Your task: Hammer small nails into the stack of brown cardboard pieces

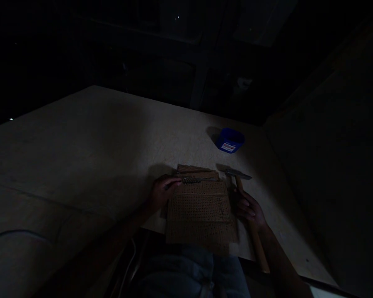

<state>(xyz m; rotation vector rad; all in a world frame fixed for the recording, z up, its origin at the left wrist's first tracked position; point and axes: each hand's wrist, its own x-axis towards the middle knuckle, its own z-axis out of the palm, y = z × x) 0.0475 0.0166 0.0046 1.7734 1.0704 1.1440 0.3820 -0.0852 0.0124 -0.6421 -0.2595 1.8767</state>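
Sheets of brown cardboard [199, 229], stacked unevenly and covered with rows of small dark holes or dots, lie at the near edge of the table. My left hand [163, 192] is at the stack's upper left, thumb and fingers pinched together. At their tips a short row of small dark pieces [191, 180] stands on the cardboard; it is too dark to tell their kind or what is in the pinch. My right hand [250, 210] is wrapped round the wooden handle of a hammer [259, 250], right of the stack. The hammer's metal head points away from me.
A blue plastic tub [230, 141] with a white label stands farther back on the pale table [127, 136]. A cable [21, 231] runs across the left side. A dark wall or panel [323, 165] borders the right edge. The scene is very dim.
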